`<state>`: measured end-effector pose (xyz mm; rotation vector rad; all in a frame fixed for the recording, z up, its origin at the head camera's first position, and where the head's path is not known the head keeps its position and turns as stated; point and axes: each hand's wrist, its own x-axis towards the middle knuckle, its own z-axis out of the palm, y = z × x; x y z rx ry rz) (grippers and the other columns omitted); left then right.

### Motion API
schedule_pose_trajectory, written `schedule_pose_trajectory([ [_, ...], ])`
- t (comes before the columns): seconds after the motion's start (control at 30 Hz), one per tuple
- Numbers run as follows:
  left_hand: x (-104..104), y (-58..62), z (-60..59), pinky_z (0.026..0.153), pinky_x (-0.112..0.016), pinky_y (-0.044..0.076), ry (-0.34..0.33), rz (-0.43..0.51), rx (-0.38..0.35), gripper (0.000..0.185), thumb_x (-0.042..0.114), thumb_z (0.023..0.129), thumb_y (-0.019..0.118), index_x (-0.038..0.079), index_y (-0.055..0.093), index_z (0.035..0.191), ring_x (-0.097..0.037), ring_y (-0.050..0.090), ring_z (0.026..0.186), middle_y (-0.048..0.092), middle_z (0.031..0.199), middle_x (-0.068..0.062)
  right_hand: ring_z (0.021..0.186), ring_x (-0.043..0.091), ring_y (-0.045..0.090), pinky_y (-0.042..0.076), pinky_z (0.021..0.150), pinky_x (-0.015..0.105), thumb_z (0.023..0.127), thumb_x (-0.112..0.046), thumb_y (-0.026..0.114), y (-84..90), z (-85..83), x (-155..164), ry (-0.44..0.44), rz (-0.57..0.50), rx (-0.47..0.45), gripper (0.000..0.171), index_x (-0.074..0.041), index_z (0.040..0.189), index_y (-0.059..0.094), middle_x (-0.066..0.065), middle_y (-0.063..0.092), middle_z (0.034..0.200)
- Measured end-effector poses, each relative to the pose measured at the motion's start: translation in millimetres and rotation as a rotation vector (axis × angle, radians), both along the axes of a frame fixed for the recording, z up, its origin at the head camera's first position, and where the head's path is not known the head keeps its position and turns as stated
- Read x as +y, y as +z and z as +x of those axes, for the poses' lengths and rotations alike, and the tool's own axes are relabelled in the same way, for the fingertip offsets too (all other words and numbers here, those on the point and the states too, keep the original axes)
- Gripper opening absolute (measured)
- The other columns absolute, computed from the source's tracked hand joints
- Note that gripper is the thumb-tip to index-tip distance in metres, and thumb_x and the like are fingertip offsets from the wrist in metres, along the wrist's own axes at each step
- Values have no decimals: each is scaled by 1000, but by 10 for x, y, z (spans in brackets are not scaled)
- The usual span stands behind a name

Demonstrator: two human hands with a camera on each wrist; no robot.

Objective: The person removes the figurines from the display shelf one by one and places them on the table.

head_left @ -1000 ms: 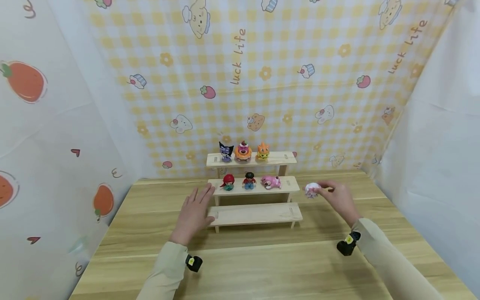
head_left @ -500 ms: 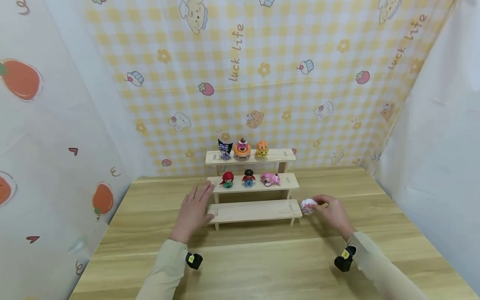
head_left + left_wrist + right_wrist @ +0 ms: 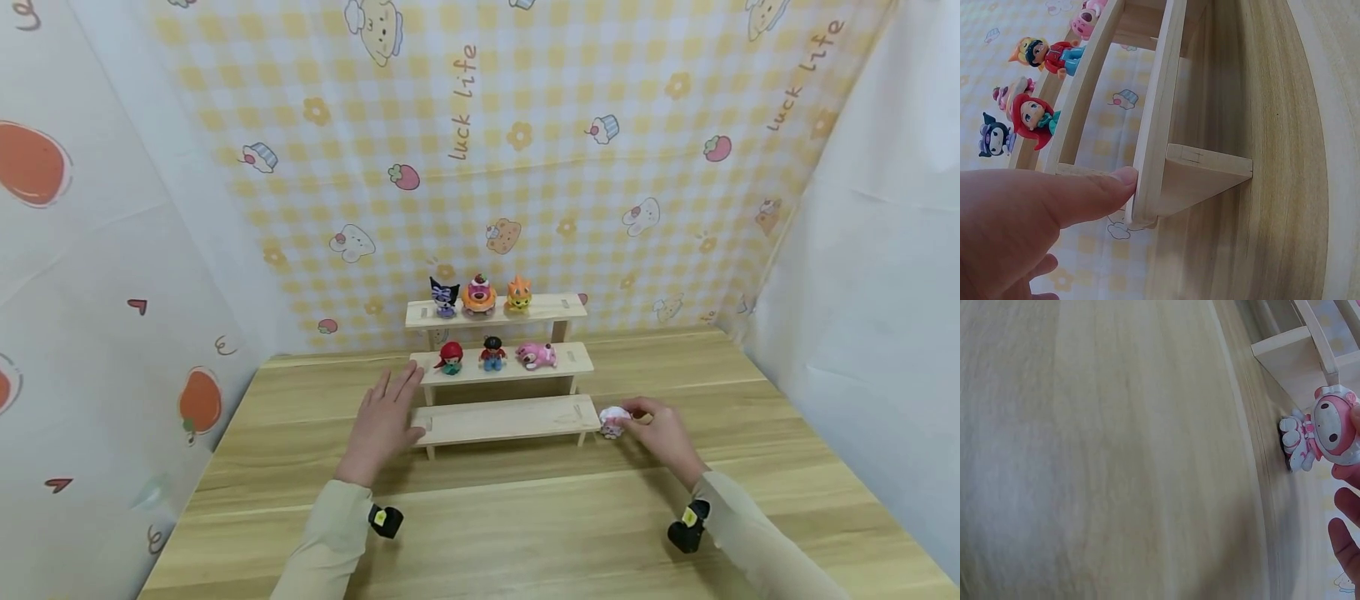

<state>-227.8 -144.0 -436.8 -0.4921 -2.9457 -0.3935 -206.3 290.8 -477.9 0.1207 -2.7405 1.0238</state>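
At the right end of the wooden three-step display stand (image 3: 502, 420), my right hand (image 3: 663, 433) pinches a pink-and-white hooded figurine (image 3: 1327, 428) by its head. It is upright, low by the tabletop, beside the lowest step; whether its base touches the wood I cannot tell. My left hand (image 3: 381, 432) lies along the stand's left end with fingers extended, its thumb (image 3: 1124, 176) touching the lowest step's edge. On the middle step are a red-haired figurine (image 3: 451, 357), a black-haired figurine (image 3: 492, 354) and a pink bear figurine lying down (image 3: 537, 356).
The top step carries a black-eared purple figurine (image 3: 445, 298), a bear in an orange ring (image 3: 478, 296) and an orange-yellow figurine (image 3: 518, 295). A yellow checked cloth (image 3: 525, 192) hangs behind the wooden table (image 3: 495, 525); white cloths hang at both sides.
My right hand has brought the pink-and-white figurine down and toward me, from beside the middle step to beside the lowest step. My left hand stays at the stand's left end.
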Motion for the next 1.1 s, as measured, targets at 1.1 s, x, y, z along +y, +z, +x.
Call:
schedule_pose_trajectory([
  [1.1, 2, 7, 11, 109, -65, 27, -1, 12, -2, 96, 27, 76, 80, 11, 24, 152, -46, 20, 142, 18, 160, -7, 91, 20, 59, 47, 71, 30, 90, -32, 66, 787, -483, -467, 98, -10, 146, 25, -11, 101, 73, 8, 70, 100],
])
